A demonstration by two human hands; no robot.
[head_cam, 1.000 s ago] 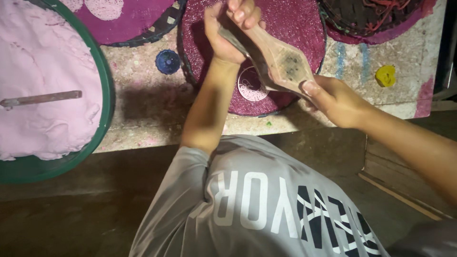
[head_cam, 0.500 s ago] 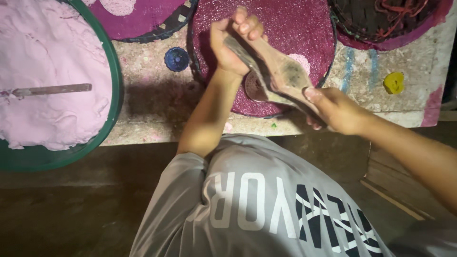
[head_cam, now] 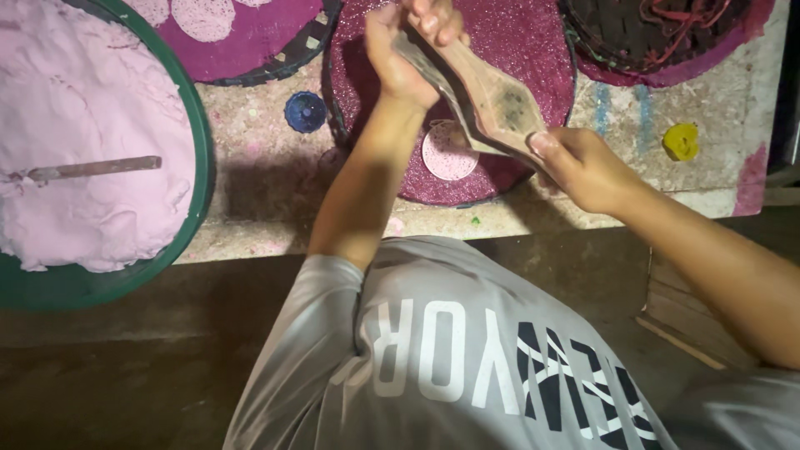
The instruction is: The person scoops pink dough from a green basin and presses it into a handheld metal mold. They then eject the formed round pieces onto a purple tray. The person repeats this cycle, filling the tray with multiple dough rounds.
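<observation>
Both hands gripping wooden mould (head_cam: 492, 104): left hand (head_cam: 400, 50) shut on top end, right hand (head_cam: 583, 167) on lower; shifted slightly since, pink disc (head_cam: 448, 150) lies beneath.

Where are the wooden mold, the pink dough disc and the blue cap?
wooden mold (head_cam: 500, 104), head view, carved hollow
pink dough disc (head_cam: 446, 154), head view, its centre
blue cap (head_cam: 305, 111), head view, its top
</observation>
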